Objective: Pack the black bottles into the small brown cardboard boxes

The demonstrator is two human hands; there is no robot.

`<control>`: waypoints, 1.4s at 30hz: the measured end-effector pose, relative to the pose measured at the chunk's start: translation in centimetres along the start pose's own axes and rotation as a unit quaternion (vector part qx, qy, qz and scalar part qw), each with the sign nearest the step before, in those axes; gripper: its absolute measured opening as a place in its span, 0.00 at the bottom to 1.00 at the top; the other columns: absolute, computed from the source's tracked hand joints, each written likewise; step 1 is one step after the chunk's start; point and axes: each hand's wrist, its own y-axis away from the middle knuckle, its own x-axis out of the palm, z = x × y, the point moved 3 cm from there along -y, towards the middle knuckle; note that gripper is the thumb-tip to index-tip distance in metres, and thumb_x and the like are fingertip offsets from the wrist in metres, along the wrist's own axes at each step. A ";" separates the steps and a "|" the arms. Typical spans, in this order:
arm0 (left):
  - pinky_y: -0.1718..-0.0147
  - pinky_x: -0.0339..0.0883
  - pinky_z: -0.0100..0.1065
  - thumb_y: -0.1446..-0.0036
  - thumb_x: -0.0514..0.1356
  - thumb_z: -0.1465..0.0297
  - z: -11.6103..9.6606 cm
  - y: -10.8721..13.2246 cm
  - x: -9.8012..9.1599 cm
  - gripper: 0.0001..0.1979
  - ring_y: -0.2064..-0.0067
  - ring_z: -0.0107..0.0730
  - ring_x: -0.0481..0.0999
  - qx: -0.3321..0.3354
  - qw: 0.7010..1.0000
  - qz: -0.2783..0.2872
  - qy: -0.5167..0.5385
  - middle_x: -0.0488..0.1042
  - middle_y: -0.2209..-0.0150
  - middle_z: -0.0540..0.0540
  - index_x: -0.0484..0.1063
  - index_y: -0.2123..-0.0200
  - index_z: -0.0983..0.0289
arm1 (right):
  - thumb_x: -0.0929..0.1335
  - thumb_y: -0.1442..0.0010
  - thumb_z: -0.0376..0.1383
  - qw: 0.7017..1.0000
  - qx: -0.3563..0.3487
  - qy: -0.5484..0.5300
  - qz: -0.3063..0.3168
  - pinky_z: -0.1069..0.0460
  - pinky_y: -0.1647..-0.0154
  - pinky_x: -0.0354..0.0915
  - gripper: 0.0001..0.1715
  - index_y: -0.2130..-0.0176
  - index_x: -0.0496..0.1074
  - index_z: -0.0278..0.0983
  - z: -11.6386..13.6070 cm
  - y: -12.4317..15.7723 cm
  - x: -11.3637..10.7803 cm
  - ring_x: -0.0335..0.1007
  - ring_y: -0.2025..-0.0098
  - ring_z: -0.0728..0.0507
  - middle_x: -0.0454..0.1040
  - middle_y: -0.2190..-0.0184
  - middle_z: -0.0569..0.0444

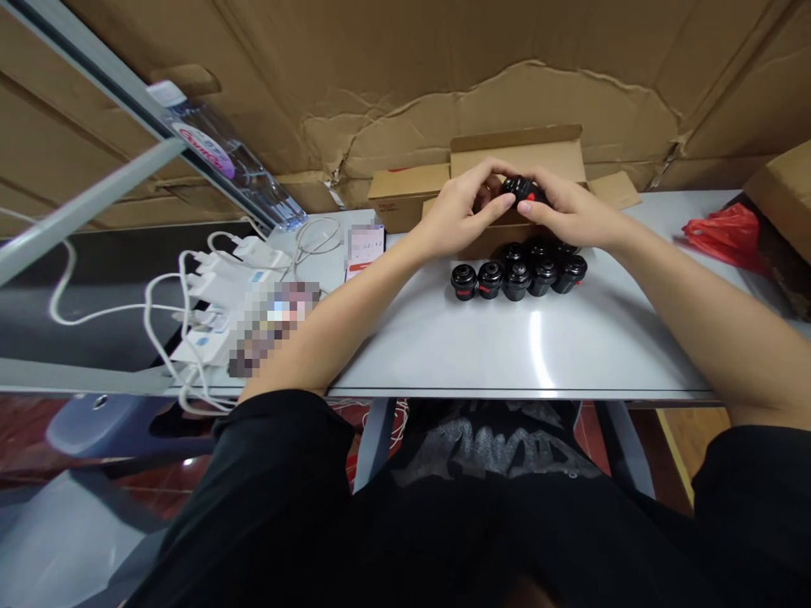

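My left hand [472, 207] and my right hand [563, 207] meet above an open cardboard box [516, 152]. Between their curled fingers and thumbs is a small black cylindrical part [518, 184] with a red mark; whether it is one part or two pressed together, I cannot tell. Several matching black parts [516, 281] stand upright on the table in front of the box, in a front row with others behind. Some carry red marks on their sides. My hands and the held part hide much of the box's inside.
A closed carton [405, 194] sits left of the open box. Left are a phone [366, 247], a white power strip [209, 333] with cables, and a water bottle [231, 160] leaning by the metal frame. A red plastic bag [726, 236] lies at right beside another cardboard box [786, 194].
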 end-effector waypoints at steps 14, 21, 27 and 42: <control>0.38 0.84 0.57 0.14 0.48 0.27 -1.3 0.3 -0.3 0.46 0.44 0.53 0.91 -0.026 1.000 0.005 -0.010 0.89 0.41 0.64 0.79 0.22 0.54 | 0.67 0.17 0.83 1.000 -0.027 0.003 0.010 0.25 0.17 0.77 0.59 0.16 0.81 0.45 0.3 -0.1 0.1 0.84 0.23 0.17 0.88 0.25 0.41; 0.39 0.86 0.58 0.13 0.50 0.30 -1.0 0.2 0.0 0.42 0.43 0.53 0.92 -0.027 1.000 0.014 0.004 0.89 0.41 0.62 0.78 0.22 0.53 | 0.72 0.17 0.77 0.999 -0.033 -0.006 0.021 0.24 0.18 0.78 0.55 0.16 0.81 0.45 0.2 0.0 -0.1 0.87 0.26 0.18 0.89 0.25 0.41; 0.42 0.87 0.54 0.15 0.51 0.26 -1.0 0.3 0.3 0.42 0.47 0.49 0.91 -0.002 1.000 0.005 0.022 0.90 0.42 0.61 0.77 0.25 0.52 | 0.66 0.16 0.82 0.998 -0.031 -0.034 0.043 0.29 0.13 0.74 0.58 0.16 0.84 0.47 0.7 -0.1 -0.6 0.82 0.19 0.19 0.89 0.24 0.47; 0.35 0.83 0.57 0.15 0.60 0.40 -0.8 -0.4 -4.6 0.29 0.42 0.56 0.89 -0.026 0.997 -0.049 -0.046 0.89 0.42 0.64 0.84 0.30 0.52 | 0.67 0.26 0.90 0.990 0.085 -0.032 -0.109 0.27 0.29 0.80 0.64 0.21 0.82 0.52 0.8 0.2 -1.0 0.87 0.39 0.24 0.94 0.40 0.46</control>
